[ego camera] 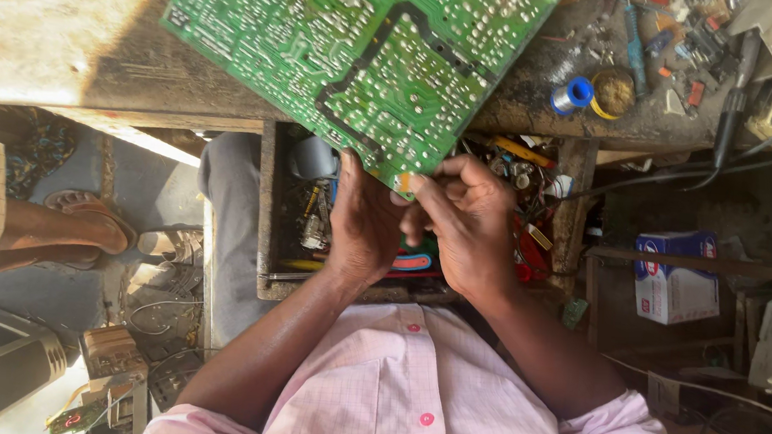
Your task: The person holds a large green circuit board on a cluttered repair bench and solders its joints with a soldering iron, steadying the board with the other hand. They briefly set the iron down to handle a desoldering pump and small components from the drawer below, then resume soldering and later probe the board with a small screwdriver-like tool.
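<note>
Green board (pixel 363 45) lies solder-side up, tilted off the bench (pixel 52 25) over an open drawer (pixel 267 208). I see left hand (pixel 363 220) and right hand (pixel 468 219) pinching its near edge; work under way, nothing visibly finished.

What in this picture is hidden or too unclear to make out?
Head view:
- Circuit board: component side faces away; its top is cut off by the frame edge.
- Left hand and right hand: whatever is pinched at the board's corner is hidden by the fingers.
- Open drawer: contents partly hidden by both hands, too small to identify.
</note>
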Demonstrator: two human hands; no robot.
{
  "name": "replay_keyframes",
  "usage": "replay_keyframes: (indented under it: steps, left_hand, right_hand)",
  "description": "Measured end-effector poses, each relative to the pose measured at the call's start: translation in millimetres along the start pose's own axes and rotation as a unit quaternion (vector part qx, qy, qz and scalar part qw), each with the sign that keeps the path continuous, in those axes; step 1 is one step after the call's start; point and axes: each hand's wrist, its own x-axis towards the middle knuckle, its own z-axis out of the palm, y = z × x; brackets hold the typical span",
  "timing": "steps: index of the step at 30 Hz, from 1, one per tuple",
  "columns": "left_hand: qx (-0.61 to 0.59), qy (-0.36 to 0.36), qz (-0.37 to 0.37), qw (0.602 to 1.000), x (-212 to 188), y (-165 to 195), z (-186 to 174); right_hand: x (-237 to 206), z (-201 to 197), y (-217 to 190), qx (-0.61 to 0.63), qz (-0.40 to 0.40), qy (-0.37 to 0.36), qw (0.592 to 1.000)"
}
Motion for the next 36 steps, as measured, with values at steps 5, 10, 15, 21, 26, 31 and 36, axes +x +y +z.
replay_keyframes:
  steps: [5, 10, 15, 21, 26, 31, 36]
  left_hand:
    - [-0.032, 0.008, 0.01, 0.999, 10, -7, 2]
    - [-0.196, -0.201, -0.005, 0.96, 11, -9, 9]
    - [-0.011, 0.074, 0.066, 0.995, 19, -12, 30]
    - [0.264, 0.083, -0.015, 0.961, 9, 10, 20]
    - [0.381, 0.161, 0.008, 0.91, 12, -2, 19]
    - [0.204, 0.175, 0.078, 0.96, 19, -5, 29]
    - [0.12, 0.17, 0.057, 0.976, 23, 3, 38]
  right_hand:
    - [-2, 6, -11, 0.066, 0.028, 0.011, 0.997]
    - [-10, -4, -14, -0.022, 0.044, 0.003, 0.999]
    - [8, -67, -47, -0.43, -0.236, 0.161, 0.856]
    - [79, -155, -92, -0.728, -0.271, 0.213, 0.593]
    - [102, -183, -97, -0.67, -0.161, 0.181, 0.701]
    - [111, -207, -100, -0.728, -0.175, 0.157, 0.643]
    - [97, -223, -107, -0.56, -0.241, 0.277, 0.743]
